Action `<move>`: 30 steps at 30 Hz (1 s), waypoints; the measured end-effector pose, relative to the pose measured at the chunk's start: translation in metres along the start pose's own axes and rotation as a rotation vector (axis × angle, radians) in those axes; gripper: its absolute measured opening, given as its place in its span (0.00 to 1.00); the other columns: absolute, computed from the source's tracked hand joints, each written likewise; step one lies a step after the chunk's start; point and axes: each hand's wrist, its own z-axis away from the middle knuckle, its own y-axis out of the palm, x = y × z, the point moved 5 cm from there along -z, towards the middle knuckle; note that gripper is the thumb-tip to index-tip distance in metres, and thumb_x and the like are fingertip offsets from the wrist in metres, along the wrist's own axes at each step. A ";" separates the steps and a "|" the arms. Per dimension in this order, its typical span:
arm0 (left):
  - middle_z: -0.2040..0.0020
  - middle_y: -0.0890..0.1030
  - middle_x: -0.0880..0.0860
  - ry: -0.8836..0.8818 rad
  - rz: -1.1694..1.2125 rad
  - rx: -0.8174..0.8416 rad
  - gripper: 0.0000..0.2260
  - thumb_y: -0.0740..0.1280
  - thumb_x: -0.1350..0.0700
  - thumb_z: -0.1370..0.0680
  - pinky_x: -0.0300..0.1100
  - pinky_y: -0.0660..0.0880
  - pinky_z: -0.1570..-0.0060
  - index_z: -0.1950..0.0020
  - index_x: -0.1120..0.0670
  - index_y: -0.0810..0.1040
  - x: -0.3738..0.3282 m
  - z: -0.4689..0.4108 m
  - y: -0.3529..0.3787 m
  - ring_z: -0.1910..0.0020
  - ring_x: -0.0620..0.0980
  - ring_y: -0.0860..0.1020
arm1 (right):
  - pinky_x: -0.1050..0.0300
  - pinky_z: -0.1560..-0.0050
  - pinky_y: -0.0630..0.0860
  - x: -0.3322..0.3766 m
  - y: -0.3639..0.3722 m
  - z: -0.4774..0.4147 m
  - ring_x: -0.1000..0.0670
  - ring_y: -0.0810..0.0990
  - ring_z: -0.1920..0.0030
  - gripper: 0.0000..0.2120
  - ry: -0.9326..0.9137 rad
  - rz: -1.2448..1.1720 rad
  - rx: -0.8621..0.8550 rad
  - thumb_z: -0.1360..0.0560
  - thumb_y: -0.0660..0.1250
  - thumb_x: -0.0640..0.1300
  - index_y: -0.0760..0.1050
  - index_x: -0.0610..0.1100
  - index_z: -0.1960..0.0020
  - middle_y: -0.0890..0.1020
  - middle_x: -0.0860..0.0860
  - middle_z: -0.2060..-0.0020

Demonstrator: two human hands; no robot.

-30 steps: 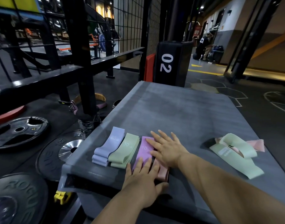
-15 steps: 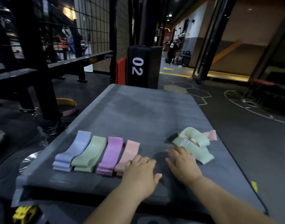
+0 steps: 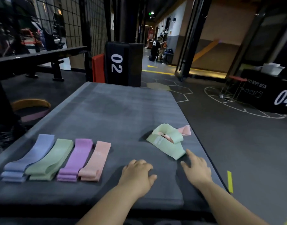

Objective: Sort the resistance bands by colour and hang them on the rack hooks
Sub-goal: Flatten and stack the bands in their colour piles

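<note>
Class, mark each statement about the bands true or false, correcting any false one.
1. Left to right lie a blue pile, green pile, purple pile and pink pile. True.
2. The right hand grips the loose green band. False: its straight fingers only reach toward the band's near end.
3. A pink band is tangled with the loose green band. True.
4. The left hand holds the pink pile. False: it rests on the mat, apart from it.

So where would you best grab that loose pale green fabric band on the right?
Probably the pale green fabric band at its flat near end, pinched from the near side, where the right hand is closest. Its far end loops over a crumpled pink fabric band, so gripping there might drag both.
</note>
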 end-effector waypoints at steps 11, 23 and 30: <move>0.38 0.75 0.43 -0.020 0.148 -0.049 0.17 0.60 0.42 0.21 0.44 0.68 0.36 0.34 0.45 0.73 0.011 -0.006 0.000 0.37 0.47 0.69 | 0.50 0.38 0.68 0.023 -0.001 -0.004 0.51 0.70 0.38 0.07 -0.315 -0.184 -0.032 0.27 0.67 0.54 0.77 0.54 0.50 0.76 0.61 0.47; 0.25 0.62 0.48 -0.080 0.310 -0.105 0.26 0.60 0.46 0.20 0.47 0.63 0.30 0.23 0.46 0.56 0.017 0.003 -0.010 0.27 0.50 0.62 | 0.61 0.53 0.75 0.061 -0.011 0.070 0.60 0.75 0.61 0.12 -0.612 -0.267 0.419 0.28 0.69 0.46 0.72 0.63 0.63 0.77 0.62 0.65; 0.23 0.57 0.44 0.026 0.149 -0.048 0.27 0.57 0.45 0.19 0.47 0.58 0.28 0.22 0.42 0.50 0.005 0.002 -0.001 0.25 0.50 0.56 | 0.62 0.51 0.69 0.055 -0.025 0.082 0.55 0.72 0.59 0.05 -0.582 -0.496 0.698 0.28 0.69 0.41 0.75 0.51 0.59 0.74 0.53 0.63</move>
